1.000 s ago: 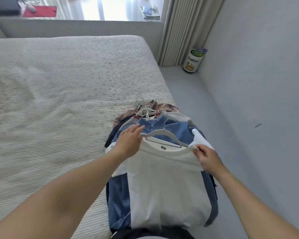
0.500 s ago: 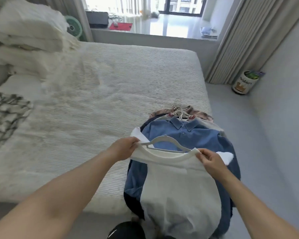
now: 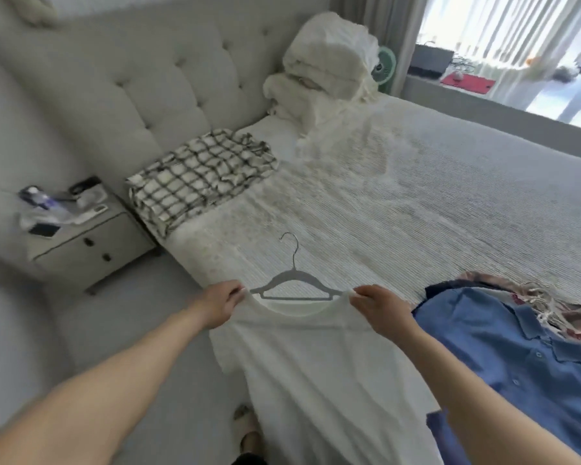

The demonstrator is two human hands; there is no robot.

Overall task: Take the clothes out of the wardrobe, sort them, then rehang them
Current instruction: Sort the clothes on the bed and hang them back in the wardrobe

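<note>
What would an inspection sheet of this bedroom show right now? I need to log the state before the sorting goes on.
Surface: bed with ribbed pale cover.
Job's things: white T-shirt on a grey hanger, held up over the bed's near edge; blue shirt on top of a pile of hangered clothes on the bed to the right.
Clutter: folded checked cloth and stacked cream bedding near the headboard.
Hands: left hand and right hand each pinch a shoulder of the T-shirt.
Cables: some on the window ledge, blurred.
Surroundings: nightstand with small items, green fan, curtains.
</note>
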